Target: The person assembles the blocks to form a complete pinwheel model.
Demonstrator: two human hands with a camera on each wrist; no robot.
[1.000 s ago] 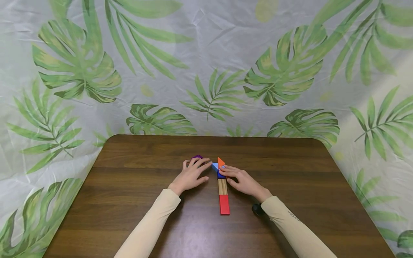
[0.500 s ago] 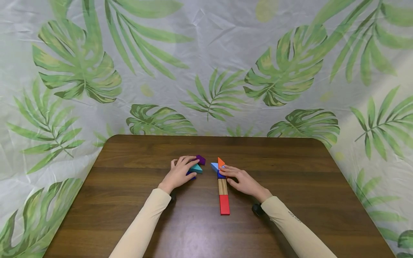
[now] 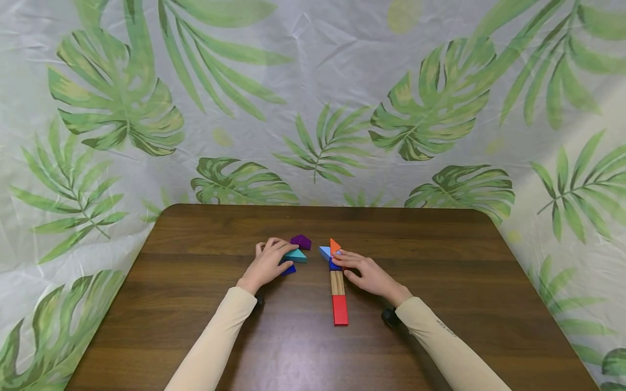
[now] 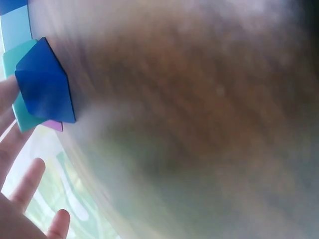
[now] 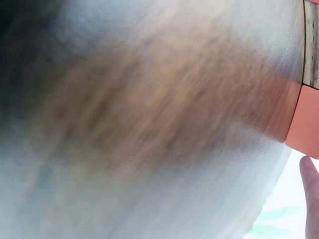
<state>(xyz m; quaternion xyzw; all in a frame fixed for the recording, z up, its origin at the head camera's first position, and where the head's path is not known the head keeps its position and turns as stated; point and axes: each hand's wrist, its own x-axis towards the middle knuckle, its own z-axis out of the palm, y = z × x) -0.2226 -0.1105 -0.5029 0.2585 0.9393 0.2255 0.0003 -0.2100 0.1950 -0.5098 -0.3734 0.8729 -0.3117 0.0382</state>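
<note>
My left hand (image 3: 265,266) is at the loose blocks left of centre. Its thumb and index finger pinch a teal block (image 3: 296,256) lying on the table. A dark blue wedge-shaped block (image 4: 47,87) lies right by the thumb, partly covering the teal one in the left wrist view. Just beyond the fingers sits a purple block (image 3: 301,242). My right hand (image 3: 368,273) rests, fingers extended, on the top of a row of blocks, on a blue block (image 3: 335,265) beside an orange triangle (image 3: 335,246) and a light blue block (image 3: 325,252). The fingers partly hide these.
The row continues toward me with striped natural wood blocks (image 3: 337,283) and a red block (image 3: 339,310). In the right wrist view a coral-red block (image 5: 305,122) shows by a fingertip. Everything lies on a brown wooden table (image 3: 205,233) before a leaf-printed cloth (image 3: 313,81).
My left hand has moved left from beside the row to the loose blocks, uncovering the purple block and taking hold of the teal one. The right hand stays in place.
</note>
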